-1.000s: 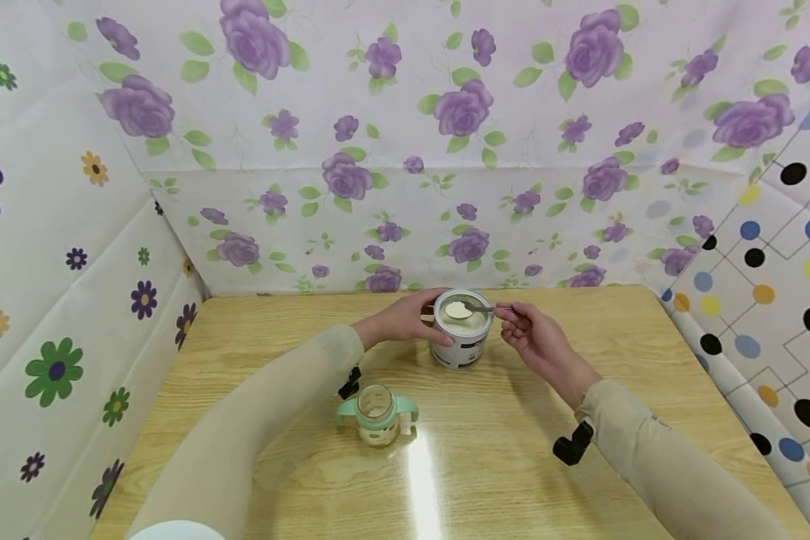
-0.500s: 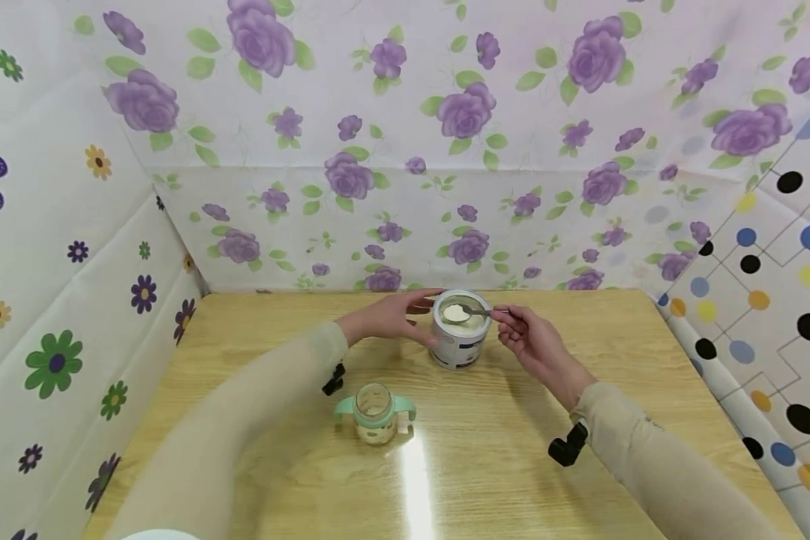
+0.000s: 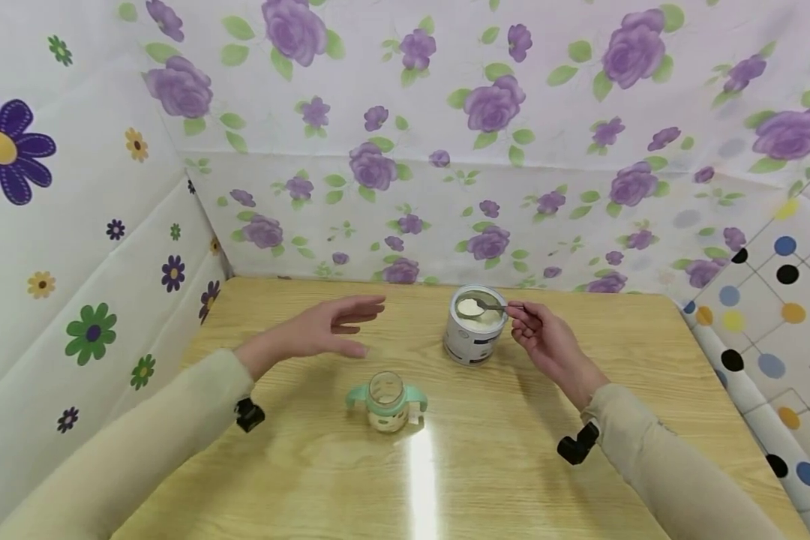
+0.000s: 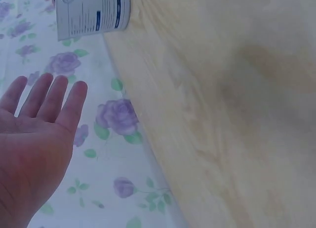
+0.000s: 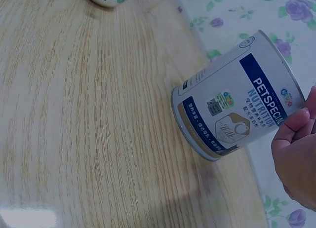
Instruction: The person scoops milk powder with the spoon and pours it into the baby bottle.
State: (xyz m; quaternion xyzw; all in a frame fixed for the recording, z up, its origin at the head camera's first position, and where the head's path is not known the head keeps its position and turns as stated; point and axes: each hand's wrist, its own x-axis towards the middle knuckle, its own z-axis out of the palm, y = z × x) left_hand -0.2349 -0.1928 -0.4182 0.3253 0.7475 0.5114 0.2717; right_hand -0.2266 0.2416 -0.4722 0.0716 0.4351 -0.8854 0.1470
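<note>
A white milk powder tin (image 3: pixel 471 346) with its top off stands toward the back of the table; its printed label shows in the right wrist view. My right hand (image 3: pixel 547 341) pinches the handle of a metal spoon (image 3: pixel 486 305) at the tin's right rim. White powder (image 3: pixel 470 307) is heaped in the spoon's bowl, over the tin's mouth. My left hand (image 3: pixel 320 328) is in the air left of the tin, fingers extended and apart, holding nothing. Below and to its right stands an uncapped baby bottle (image 3: pixel 387 409) with two mint green handles.
The wooden table (image 3: pixel 310 465) meets a floral cloth wall (image 3: pixel 432 217) close behind the tin. Patterned cloth also rises on the left and right sides. A bright light reflection (image 3: pixel 421 480) lies on the tabletop in front of the bottle.
My left hand has let go of the tin's side and moved left, away from it. My right hand still holds the loaded spoon over the tin. The head view has shifted slightly.
</note>
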